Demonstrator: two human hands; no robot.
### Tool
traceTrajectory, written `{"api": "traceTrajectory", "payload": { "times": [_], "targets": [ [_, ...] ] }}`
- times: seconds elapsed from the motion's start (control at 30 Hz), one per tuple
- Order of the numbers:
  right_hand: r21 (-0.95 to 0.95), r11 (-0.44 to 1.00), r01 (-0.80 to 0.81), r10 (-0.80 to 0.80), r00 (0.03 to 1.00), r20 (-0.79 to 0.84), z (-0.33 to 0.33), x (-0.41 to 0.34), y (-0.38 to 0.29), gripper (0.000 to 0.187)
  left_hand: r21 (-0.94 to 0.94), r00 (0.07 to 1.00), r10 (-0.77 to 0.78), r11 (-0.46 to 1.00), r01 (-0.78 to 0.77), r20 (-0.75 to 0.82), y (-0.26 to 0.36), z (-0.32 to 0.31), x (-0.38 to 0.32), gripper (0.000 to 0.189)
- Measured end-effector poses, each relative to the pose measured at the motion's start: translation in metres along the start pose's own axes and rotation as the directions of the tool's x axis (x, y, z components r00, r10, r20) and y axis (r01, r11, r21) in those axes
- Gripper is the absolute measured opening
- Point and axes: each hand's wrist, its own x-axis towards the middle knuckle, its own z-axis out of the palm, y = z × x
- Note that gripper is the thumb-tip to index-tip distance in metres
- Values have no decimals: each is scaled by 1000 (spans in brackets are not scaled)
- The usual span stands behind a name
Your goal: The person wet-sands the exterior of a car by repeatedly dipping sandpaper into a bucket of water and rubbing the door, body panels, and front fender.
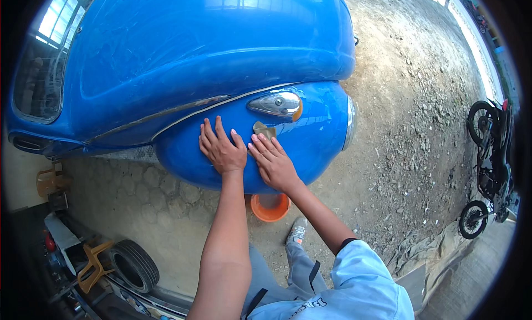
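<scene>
Before me is the rounded front fender [318, 153] of a blue car, glossy towards the headlight end. My left hand [224, 147] lies on the fender with its fingers spread and nothing in them. Under the fingers of my right hand [272, 158], a piece of brownish sandpaper [264, 130] is pressed flat on the paint; part of it is hidden by the hand. Just beyond the paper sits a chrome turn signal housing [276, 104] with an amber lens. At the fender's right end shows the chrome headlight rim [350, 124].
An orange bucket [270, 208] stands on the ground below the fender, close to my shoe [297, 230]. At the lower left are a tyre [134, 266] and a plastic chair [92, 266]. A motorcycle [490, 166] is parked at the right, past gravelly ground [399, 153].
</scene>
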Motion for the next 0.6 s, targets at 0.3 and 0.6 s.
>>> {"api": "traceTrajectory", "payload": {
  "times": [0.3, 0.6],
  "targets": [
    [345, 909, -234, 251, 968, -5, -80, -20, 111, 52, 53, 999, -14, 999, 11, 40, -1, -1, -1, 51],
    [147, 909, -390, 397, 918, -20, -81, -9, 108, 73, 82, 999, -10, 997, 6, 42, 2, -2, -2, 50]
  ]
}}
